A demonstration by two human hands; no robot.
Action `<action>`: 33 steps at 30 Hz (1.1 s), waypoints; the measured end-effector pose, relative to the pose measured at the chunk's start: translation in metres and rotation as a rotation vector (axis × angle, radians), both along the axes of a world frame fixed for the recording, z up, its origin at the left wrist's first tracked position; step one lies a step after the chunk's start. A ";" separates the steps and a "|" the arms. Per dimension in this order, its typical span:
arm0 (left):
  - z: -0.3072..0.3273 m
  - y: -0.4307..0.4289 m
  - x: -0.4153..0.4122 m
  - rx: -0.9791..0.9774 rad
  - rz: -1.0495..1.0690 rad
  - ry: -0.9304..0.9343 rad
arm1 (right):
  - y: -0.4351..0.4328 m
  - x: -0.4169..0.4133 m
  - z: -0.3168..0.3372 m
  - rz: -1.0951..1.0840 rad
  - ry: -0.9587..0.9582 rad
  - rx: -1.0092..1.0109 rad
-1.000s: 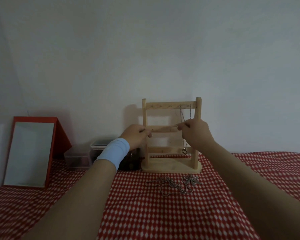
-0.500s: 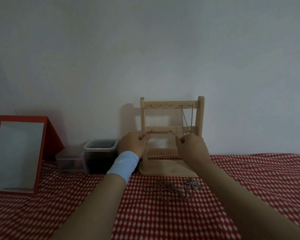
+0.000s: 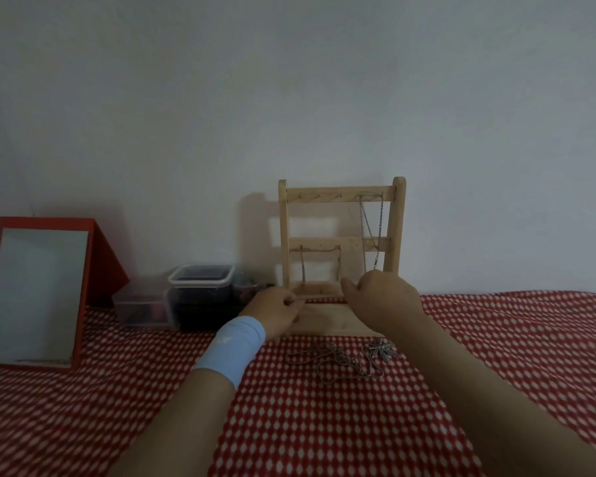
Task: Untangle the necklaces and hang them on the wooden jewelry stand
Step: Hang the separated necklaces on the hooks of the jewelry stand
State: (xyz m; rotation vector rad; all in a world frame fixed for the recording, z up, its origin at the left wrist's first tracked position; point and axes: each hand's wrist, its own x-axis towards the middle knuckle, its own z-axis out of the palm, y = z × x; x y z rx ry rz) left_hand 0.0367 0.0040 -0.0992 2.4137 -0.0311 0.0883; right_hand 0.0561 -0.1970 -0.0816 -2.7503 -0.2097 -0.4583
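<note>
The wooden jewelry stand (image 3: 338,194) stands upright on the red checked cloth (image 3: 324,425), against the wall. One silver necklace (image 3: 370,228) hangs from the right end of its top bar. A second chain (image 3: 320,248) is draped across the left part of the middle bar, and both its sides run down to my hands. My left hand (image 3: 276,313), with a light blue wristband, and my right hand (image 3: 381,299) each pinch that chain's lower part, pulled taut between them in front of the bottom bar. A tangled heap of necklaces (image 3: 334,361) with a leaf-shaped pendant (image 3: 381,351) lies on the cloth before the stand.
A red-framed mirror (image 3: 38,294) leans at the far left. A clear plastic box (image 3: 141,304) and a dark lidded container (image 3: 200,294) sit left of the stand, with a small dark jar (image 3: 245,290) beside them. The wall is close behind.
Both hands have dropped from the middle bar to the bottom bar. The chain they held at the middle bar now hangs from it, with its lower part still pinched.
</note>
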 end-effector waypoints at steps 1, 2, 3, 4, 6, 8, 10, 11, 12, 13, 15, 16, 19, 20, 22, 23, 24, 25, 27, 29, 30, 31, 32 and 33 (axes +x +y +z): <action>-0.002 0.000 -0.002 0.045 -0.048 0.024 | 0.000 -0.003 0.000 0.032 0.001 -0.043; -0.006 -0.001 -0.005 0.104 -0.103 0.061 | 0.002 -0.005 -0.002 0.103 0.044 -0.063; -0.009 -0.003 -0.007 0.175 -0.153 0.107 | 0.005 -0.007 -0.005 0.195 0.115 -0.071; -0.013 -0.005 -0.009 0.254 -0.180 0.159 | 0.009 -0.008 -0.010 0.292 0.189 -0.085; -0.022 -0.005 -0.010 0.380 -0.176 0.213 | 0.017 -0.007 -0.019 0.427 0.276 -0.125; -0.030 -0.001 -0.008 0.390 -0.144 0.169 | 0.020 -0.004 -0.026 0.457 0.286 -0.134; -0.033 0.003 -0.009 0.378 -0.137 0.135 | 0.020 0.000 -0.032 0.477 0.298 -0.114; -0.033 0.005 -0.010 0.362 -0.143 0.140 | 0.021 0.002 -0.036 0.489 0.317 -0.100; -0.032 0.006 -0.010 0.339 -0.145 0.158 | 0.022 0.004 -0.039 0.496 0.329 -0.078; -0.030 0.007 -0.010 0.304 -0.145 0.166 | 0.022 0.005 -0.042 0.499 0.336 -0.050; -0.024 0.011 -0.010 0.197 -0.134 0.155 | 0.023 0.004 -0.046 0.509 0.353 -0.017; -0.019 0.014 -0.010 0.123 -0.135 0.135 | 0.023 0.005 -0.046 0.525 0.366 -0.010; -0.006 0.019 -0.015 -0.147 -0.142 0.076 | 0.019 0.005 -0.047 0.580 0.452 0.093; -0.004 0.020 -0.016 -0.231 -0.133 0.052 | 0.019 0.005 -0.046 0.591 0.470 0.137; -0.002 0.024 -0.015 -0.382 -0.118 0.012 | 0.016 0.004 -0.043 0.590 0.490 0.262; -0.001 0.027 -0.015 -0.445 -0.125 -0.006 | 0.016 0.003 -0.042 0.590 0.509 0.359; 0.000 0.028 -0.015 -0.510 -0.136 -0.019 | 0.015 0.001 -0.040 0.605 0.544 0.472; 0.001 0.028 -0.016 -0.582 -0.142 -0.027 | 0.015 -0.001 -0.038 0.638 0.583 0.574; 0.007 0.027 -0.020 -0.746 -0.136 -0.046 | 0.015 -0.001 -0.036 0.722 0.620 0.714; 0.014 0.028 -0.024 -0.931 -0.148 -0.059 | 0.014 0.000 -0.036 0.765 0.655 0.780; 0.017 0.031 -0.026 -1.026 -0.178 -0.053 | 0.013 0.000 -0.034 0.777 0.704 0.805; 0.019 0.035 -0.028 -1.126 -0.213 -0.035 | 0.011 0.000 -0.032 0.798 0.769 0.806; 0.020 0.040 -0.031 -1.236 -0.238 -0.004 | 0.008 0.000 -0.030 0.821 0.834 0.783; 0.021 0.045 -0.033 -1.324 -0.253 0.039 | 0.006 0.000 -0.030 0.830 0.863 0.725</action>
